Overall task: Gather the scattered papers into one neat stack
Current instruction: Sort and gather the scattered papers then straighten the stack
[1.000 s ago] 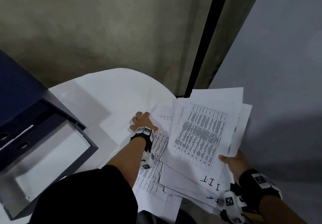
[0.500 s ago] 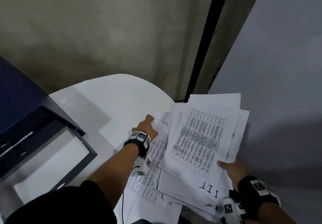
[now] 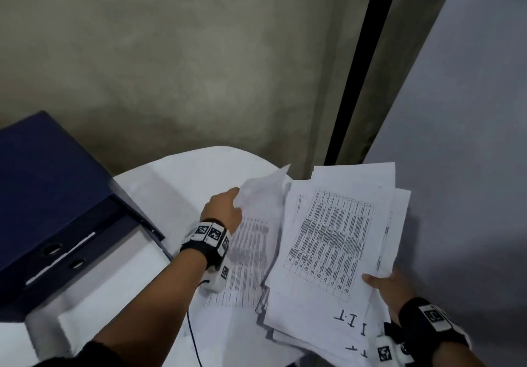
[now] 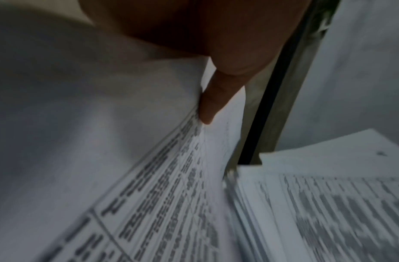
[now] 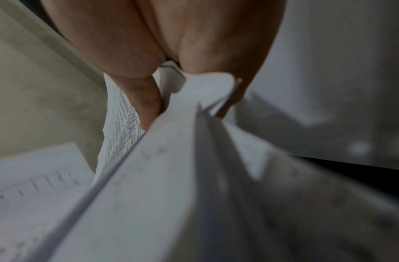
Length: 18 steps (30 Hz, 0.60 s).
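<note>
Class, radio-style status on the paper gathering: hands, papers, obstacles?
Left hand pinching loose sheet. Right hand gripping fanned bundle, edges uneven. Blue binder lies apart, left; no obstruction.

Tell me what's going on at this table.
A person is gathering printed papers. The right hand grips an uneven bundle of sheets held out past the white table. The left hand pinches the corner of another printed sheet, lifting it beside the bundle. An open blue binder sits at left.

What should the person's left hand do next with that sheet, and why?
Probably carry it right onto the bundle. The left hand pinches a lifted sheet by its corner, while the right hand grips the fanned bundle beside it, so joining them comes next.
</note>
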Each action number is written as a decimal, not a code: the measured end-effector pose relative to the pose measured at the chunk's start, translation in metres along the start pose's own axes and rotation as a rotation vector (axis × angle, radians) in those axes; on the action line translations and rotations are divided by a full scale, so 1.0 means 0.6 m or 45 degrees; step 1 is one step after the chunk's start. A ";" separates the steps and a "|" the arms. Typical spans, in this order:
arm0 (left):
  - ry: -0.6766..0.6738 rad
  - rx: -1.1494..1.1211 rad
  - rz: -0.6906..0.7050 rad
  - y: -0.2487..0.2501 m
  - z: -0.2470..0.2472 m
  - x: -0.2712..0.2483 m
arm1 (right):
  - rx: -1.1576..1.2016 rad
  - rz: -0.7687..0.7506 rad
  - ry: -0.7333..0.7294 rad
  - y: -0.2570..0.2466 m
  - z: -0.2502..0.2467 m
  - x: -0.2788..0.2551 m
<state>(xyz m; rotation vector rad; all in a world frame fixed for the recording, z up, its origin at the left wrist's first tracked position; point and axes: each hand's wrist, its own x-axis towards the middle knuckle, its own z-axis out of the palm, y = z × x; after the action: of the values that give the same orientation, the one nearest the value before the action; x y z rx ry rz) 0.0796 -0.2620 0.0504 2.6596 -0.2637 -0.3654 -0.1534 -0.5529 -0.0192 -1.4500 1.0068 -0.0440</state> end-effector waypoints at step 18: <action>0.183 -0.938 0.362 0.011 -0.342 -0.005 | 0.038 0.063 -0.353 -0.086 0.142 -0.031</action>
<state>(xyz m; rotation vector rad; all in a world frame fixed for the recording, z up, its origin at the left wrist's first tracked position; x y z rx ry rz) 0.1365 -0.1855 0.2324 1.8817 -0.3712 -0.1363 -0.0875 -0.4847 0.0168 -1.3597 0.8107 0.1731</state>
